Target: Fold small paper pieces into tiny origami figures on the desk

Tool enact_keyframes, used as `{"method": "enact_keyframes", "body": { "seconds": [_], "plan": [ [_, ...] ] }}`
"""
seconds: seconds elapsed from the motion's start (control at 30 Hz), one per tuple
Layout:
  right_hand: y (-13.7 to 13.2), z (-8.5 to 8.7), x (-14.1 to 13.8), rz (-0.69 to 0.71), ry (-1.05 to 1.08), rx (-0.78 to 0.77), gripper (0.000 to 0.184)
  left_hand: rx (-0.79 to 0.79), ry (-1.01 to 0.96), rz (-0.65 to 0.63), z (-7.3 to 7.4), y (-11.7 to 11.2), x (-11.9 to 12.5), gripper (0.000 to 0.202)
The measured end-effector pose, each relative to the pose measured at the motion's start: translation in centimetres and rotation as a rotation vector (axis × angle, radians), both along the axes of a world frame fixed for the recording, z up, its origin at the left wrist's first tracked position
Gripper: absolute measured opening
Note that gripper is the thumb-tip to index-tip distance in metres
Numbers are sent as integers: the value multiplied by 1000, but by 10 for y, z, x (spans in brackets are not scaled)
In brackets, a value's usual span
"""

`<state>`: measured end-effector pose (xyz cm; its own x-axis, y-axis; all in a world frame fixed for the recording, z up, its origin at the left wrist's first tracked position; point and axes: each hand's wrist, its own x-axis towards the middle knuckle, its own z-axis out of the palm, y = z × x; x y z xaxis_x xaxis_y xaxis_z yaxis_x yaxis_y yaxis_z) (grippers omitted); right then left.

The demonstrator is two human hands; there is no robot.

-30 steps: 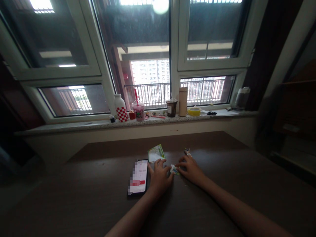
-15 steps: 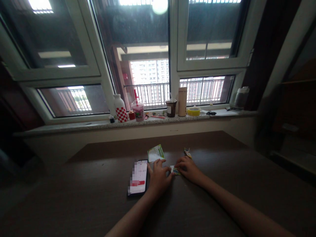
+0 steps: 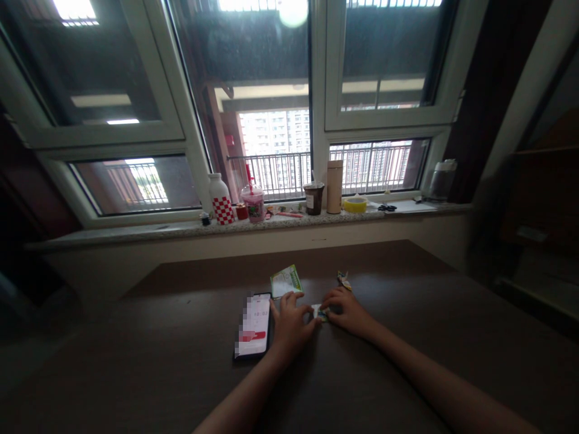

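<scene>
Paper scrap, perhaps folded, lies on the table lengthwise left to right between both hands, equally near each, with the left hand and right hand pinching opposite ends, fingers curled narrow.

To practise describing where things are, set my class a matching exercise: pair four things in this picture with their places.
Things: 1 phone; 2 small paper piece; 3 green packet; 4 red-checked bottle.
Places: A windowsill; B between left hand and right hand; C table, left of the left hand; D table, beyond the left hand.
Pairs: 1-C; 2-B; 3-D; 4-A.
</scene>
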<state>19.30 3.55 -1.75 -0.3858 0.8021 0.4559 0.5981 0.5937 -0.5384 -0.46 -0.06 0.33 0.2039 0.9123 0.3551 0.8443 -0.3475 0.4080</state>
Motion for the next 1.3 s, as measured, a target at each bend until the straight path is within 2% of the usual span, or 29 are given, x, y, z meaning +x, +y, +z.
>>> {"method": "enact_keyframes", "body": {
  "seconds": [0.13,0.3,0.57,1.03,1.3],
  "plan": [
    [-1,2,0,12,-13,1,11,5,-5,8,-1,0,0,15],
    [-1,3,0,24,-1,-4,21,-4,-10,6,0,0,-1,17],
    [-4,6,2,28,-36,23,9,-31,23,11,2,1,-2,13],
    [-9,12,4,58,-113,71,10,13,-2,17,-4,3,-3,11],
    [-10,14,3,67,-110,95,8,-6,-52,10,-1,1,-1,9]
  ]
}}
